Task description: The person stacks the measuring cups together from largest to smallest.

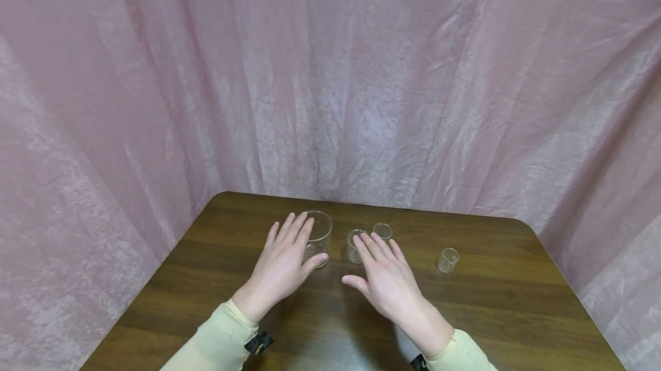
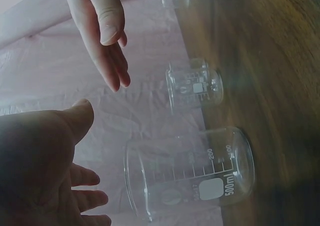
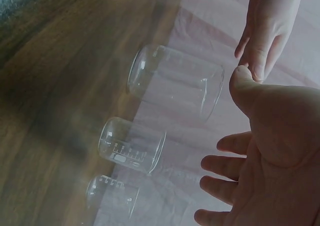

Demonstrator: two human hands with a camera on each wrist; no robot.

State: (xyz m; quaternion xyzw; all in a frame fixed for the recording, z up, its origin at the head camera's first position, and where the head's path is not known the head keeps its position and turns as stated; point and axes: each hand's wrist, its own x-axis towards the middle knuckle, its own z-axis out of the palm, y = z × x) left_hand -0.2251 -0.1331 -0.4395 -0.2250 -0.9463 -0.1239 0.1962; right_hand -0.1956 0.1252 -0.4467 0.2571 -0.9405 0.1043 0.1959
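Both hands are held palm down above the table, fingers extended and holding nothing. My left hand (image 1: 281, 265) overlaps the left side of the large glass beaker (image 1: 321, 236) in the head view. In the left wrist view that beaker (image 2: 215, 168) carries a 500ml mark and stands upright, apart from the fingers. My right hand (image 1: 387, 276) has its fingertips over two smaller beakers in the head view, a medium one (image 1: 354, 252) and one behind it (image 1: 383, 229), partly hidden by the fingers. The right wrist view shows the medium beaker (image 3: 132, 148) away from the fingertips.
The smallest beaker (image 1: 448, 261) stands alone to the right of the others. All of them are on a brown wooden table (image 1: 490, 302) with rounded far corners. Pink curtains (image 1: 330, 84) hang behind the table and along its sides.
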